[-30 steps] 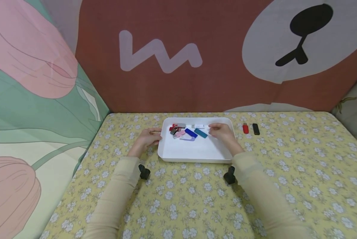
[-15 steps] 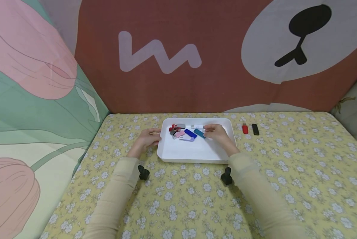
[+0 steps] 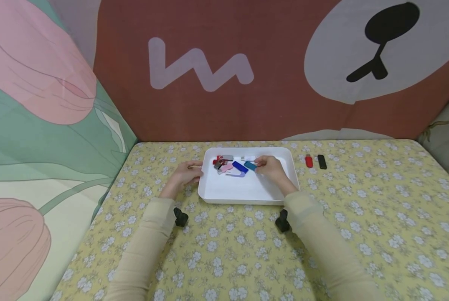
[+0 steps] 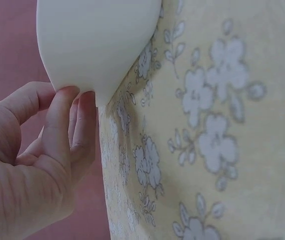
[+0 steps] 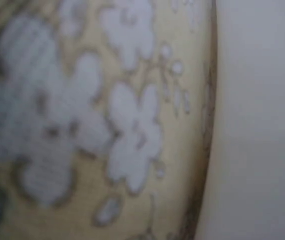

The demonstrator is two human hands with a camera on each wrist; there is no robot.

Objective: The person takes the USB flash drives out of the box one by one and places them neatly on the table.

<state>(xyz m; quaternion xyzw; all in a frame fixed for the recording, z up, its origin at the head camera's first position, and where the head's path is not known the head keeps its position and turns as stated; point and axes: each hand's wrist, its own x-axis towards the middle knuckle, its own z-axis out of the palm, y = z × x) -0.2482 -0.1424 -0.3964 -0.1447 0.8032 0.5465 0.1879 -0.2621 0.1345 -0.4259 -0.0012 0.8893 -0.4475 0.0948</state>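
Tray [image 3: 243,191] lies lengthwise left to right, white stick [image 3: 249,159] parallel, plug [image 3: 243,159] leftward.

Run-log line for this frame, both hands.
left hand: touches tray | right hand: at teal stick, grip unclear | outside tray: red stick, black stick

The shallow white tray [image 3: 228,191], oblong and round-cornered, is set flat on a flowered cloth [image 3: 224,244], its left wall held by the left hand [image 3: 182,174]. In its far half a flat teal stick [image 3: 249,165] is laid aslant, its right end covered by the fingertips of the right hand [image 3: 272,169]; whether it is pinched cannot be told. Just beyond, a white stick [image 3: 249,158], its plug turned left, is partly hidden by the same fingers.
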